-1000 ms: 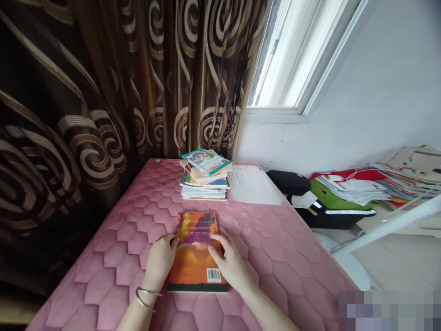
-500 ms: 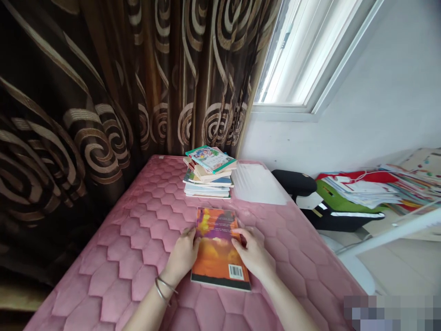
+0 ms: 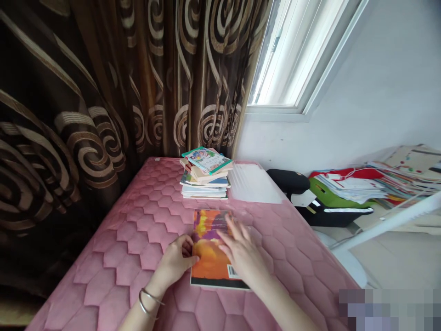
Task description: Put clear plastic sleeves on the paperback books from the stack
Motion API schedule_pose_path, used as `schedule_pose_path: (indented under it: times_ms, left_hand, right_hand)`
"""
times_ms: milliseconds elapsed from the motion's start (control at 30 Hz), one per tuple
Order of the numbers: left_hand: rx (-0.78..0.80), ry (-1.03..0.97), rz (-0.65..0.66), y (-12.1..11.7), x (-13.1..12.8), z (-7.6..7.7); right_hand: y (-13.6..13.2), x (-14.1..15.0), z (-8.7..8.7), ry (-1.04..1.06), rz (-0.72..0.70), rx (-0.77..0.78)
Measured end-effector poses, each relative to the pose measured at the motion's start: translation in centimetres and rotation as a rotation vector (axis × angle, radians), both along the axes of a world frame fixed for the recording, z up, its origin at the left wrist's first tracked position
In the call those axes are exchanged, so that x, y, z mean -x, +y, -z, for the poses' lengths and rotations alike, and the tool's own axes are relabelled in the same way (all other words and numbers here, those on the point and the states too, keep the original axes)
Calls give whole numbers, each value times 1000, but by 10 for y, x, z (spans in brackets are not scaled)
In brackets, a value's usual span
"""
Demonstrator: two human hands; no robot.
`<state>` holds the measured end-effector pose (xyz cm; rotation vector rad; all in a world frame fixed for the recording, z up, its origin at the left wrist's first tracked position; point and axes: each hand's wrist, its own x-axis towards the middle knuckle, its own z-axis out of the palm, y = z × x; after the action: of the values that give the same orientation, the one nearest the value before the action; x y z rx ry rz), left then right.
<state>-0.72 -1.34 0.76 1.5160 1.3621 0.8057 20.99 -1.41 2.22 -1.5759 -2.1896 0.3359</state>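
An orange and purple book with a dark lower strip lies flat on the pink quilted mattress, its barcode partly covered by my right hand. At its left edge is my left hand, fingers curled against the side and thumb on the cover. A thin silver bangle circles that wrist. My right hand is over the book's right half with its fingers spread, slightly blurred; whether the fingertips touch the cover is hard to tell.
Beyond the book stands an uneven stack of books. Right of it lies a translucent white sheet. A patterned brown curtain hangs along the left and back. Off the mattress's right side are a black armrest and piled papers.
My right hand has moved left from the book's right edge to over its cover, fingers spreading. My left hand has slid down and left along the book's edge. The view has shifted slightly.
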Motion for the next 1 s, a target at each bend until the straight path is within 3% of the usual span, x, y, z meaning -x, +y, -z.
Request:
schedule_pose_path:
  times_ms: [100, 167, 300, 433, 600, 733, 867, 933, 1000]
  left_hand:
    - [56, -28, -8, 3, 4, 3]
    - [54, 39, -8, 4, 5, 2]
    - [30, 238, -4, 5, 4, -5]
    - [35, 273, 10, 3, 4, -8]
    - [23, 258, -5, 4, 6, -5]
    - [34, 221, -2, 7, 9, -2]
    - [89, 86, 18, 11, 13, 3]
    - [120, -10, -36, 12, 13, 5]
    - [54, 17, -109, 12, 10, 4]
  right_hand:
    - [-7, 24, -6, -48, -382, 65]
    - [1, 35, -5, -73, -498, 110]
    - [45, 46, 3, -147, -492, 107]
    - [92, 54, 10, -214, -399, 77]
    - [111, 66, 17, -249, -241, 27]
    - [88, 65, 16, -252, -270, -11]
    - [39, 54, 10, -230, -397, 29]
    - [12, 49, 6, -216, -433, 44]
    - [-12, 46, 2, -196, -472, 67]
